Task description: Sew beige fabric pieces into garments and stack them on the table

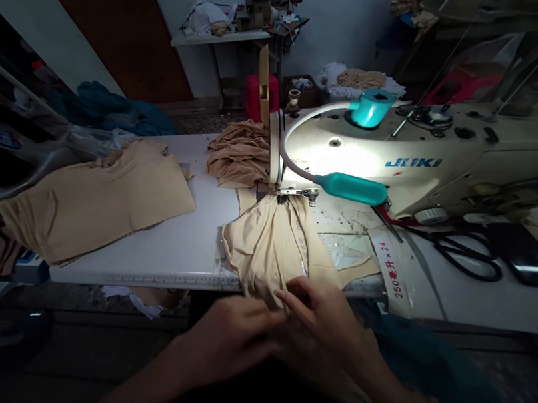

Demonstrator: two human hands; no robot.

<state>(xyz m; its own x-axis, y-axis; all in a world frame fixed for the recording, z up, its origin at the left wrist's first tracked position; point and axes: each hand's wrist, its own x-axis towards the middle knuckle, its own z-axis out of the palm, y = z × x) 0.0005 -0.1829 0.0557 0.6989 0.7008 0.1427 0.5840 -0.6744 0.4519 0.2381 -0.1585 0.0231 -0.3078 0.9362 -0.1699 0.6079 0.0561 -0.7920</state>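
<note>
A piece of beige fabric (267,245) lies gathered under the needle area of a white JUKI sewing machine (351,153) and hangs over the table's front edge. At that edge my left hand (234,331) is closed on the lower part of the fabric, its fingertips partly in shadow. Close beside it on the right, my right hand (316,306) pinches the same fabric between thumb and fingers. A teal lamp (356,189) on a bent neck lights the machine head.
Stacked beige fabric pieces (112,198) lie on the table's left side, and a brown fabric heap (240,153) sits behind the needle. To the right are scissors (468,255) with black handles and a dark phone (533,258). Another sewing machine (257,10) stands by the wall.
</note>
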